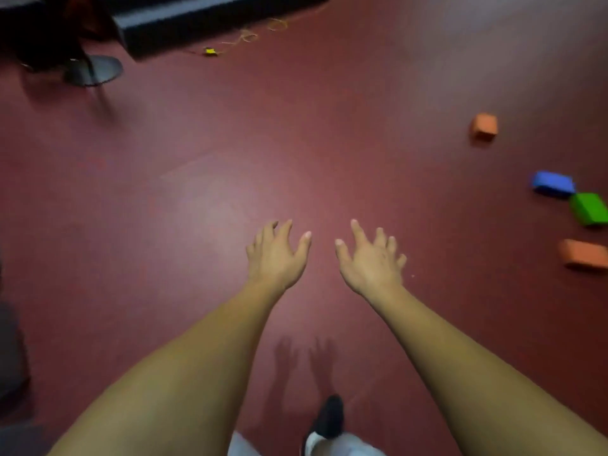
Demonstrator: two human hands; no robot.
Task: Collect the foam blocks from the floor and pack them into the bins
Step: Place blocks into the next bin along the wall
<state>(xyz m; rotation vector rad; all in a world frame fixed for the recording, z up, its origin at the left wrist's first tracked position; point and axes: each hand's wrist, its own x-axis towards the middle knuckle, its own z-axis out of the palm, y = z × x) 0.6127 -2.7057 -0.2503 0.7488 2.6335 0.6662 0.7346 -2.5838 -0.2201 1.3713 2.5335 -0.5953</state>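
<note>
We're holding both hands out empty mid-frame, left hand (274, 255) and right hand (370, 261) spread loose. 4 foam blocks (553, 184) are sitting on the floor (230, 159) at the right edge. We're guessing it's the collecting step, so next we're probably heading over there to grab one.

Floor (214, 192): open expanse ahead. Right side: far orange block (484, 126), blue block (553, 183) just beside green block (589, 209), near orange block (584, 254). Far left: round black base (93, 70).
</note>
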